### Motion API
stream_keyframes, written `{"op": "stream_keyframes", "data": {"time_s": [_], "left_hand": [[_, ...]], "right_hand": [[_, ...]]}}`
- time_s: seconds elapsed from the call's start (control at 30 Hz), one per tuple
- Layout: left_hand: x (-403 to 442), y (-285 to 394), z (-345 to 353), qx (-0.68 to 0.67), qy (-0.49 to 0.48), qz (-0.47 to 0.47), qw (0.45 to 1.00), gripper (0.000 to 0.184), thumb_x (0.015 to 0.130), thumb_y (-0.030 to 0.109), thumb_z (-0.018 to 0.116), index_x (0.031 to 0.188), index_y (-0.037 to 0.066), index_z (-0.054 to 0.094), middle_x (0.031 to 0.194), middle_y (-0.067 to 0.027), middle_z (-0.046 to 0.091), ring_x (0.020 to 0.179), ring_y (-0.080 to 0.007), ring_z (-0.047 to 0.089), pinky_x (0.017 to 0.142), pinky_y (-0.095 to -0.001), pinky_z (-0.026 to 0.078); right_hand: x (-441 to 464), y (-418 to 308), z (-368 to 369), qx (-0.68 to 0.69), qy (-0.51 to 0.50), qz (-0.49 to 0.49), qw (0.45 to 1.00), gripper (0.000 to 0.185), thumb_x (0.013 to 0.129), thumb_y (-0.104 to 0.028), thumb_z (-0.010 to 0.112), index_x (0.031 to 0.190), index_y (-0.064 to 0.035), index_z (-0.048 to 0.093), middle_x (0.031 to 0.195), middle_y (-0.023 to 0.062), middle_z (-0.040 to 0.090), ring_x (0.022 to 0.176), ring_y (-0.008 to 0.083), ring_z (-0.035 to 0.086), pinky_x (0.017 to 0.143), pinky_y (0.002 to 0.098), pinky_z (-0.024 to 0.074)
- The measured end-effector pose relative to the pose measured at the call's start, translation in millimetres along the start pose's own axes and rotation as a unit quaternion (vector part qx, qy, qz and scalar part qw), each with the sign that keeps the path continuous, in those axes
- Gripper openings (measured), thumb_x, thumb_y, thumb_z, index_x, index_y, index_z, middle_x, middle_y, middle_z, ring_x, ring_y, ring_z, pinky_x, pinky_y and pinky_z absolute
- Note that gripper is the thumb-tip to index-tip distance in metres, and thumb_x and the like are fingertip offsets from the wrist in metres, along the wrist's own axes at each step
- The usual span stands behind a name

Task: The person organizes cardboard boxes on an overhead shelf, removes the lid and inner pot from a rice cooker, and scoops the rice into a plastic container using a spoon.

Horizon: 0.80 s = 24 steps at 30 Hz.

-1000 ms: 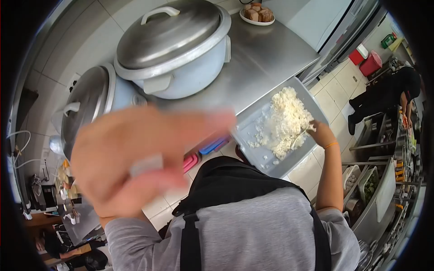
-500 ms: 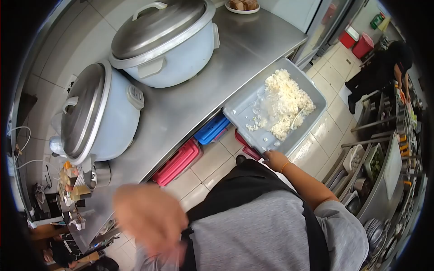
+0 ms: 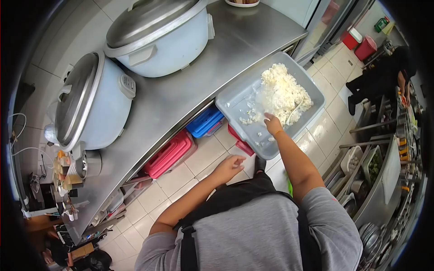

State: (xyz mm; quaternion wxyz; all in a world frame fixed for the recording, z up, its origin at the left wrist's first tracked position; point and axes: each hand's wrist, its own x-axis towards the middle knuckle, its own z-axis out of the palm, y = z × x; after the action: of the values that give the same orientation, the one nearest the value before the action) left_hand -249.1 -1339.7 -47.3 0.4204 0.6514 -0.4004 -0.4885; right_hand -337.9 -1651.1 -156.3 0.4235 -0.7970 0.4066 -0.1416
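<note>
A grey plastic tub (image 3: pixel 235 118) holds a mound of cooked white rice (image 3: pixel 285 92), with loose clumps scattered on its floor. A thin pale handle or strip (image 3: pixel 295 111) lies in the rice. My right hand (image 3: pixel 273 124) reaches over the tub's near side, with its fingertips slightly apart at the mound's lower edge; contact with the rice is unclear. My left hand (image 3: pixel 228 170) hangs above the floor, left of the tub's near corner, fingers loosely bent and holding nothing.
Two large lidded rice cookers (image 3: pixel 158 56) (image 3: pixel 92 106) stand on a steel counter (image 3: pixel 181 97). Below are blue (image 3: pixel 203 121) and red (image 3: pixel 169 154) lidded boxes. At right, a person in dark clothes (image 3: pixel 382 74) works beside a station with food containers (image 3: pixel 371 165).
My right hand has moved from the tub's near rim to the rice. My left hand, blurred at lower left before, has moved right, closer to the tub. The view has shifted slightly.
</note>
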Motion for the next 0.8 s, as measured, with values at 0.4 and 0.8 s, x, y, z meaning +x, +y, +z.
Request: {"op": "stream_keyframes", "data": {"time_s": [0.4, 0.8], "left_hand": [[248.4, 95.4, 92.4, 0.025, 0.355, 0.171, 0.919, 0.053, 0.077, 0.000, 0.062, 0.125, -0.003, 0.040, 0.117, -0.0232, 0.046, 0.111, -0.0371, 0.051, 0.096, -0.0415, 0.043], [324.6, -62.4, 18.2, 0.319, 0.257, -0.244, 0.879, 0.033, 0.080, 0.013, 0.060, 0.111, 0.016, 0.073, 0.142, -0.0142, 0.044, 0.121, -0.0362, 0.046, 0.100, -0.0434, 0.043]], "right_hand": [[1.3, -95.9, -217.0, 0.392, -0.085, 0.021, 0.916, 0.030, 0.097, -0.007, 0.054, 0.124, 0.0000, 0.062, 0.124, 0.0075, 0.065, 0.112, 0.0141, 0.061, 0.091, 0.0297, 0.0488], [123.3, -174.0, -278.0, 0.152, -0.009, -0.241, 0.958, 0.029, 0.095, -0.007, 0.057, 0.123, -0.0021, 0.065, 0.123, 0.0067, 0.065, 0.113, 0.0144, 0.059, 0.096, 0.0272, 0.0473]]}}
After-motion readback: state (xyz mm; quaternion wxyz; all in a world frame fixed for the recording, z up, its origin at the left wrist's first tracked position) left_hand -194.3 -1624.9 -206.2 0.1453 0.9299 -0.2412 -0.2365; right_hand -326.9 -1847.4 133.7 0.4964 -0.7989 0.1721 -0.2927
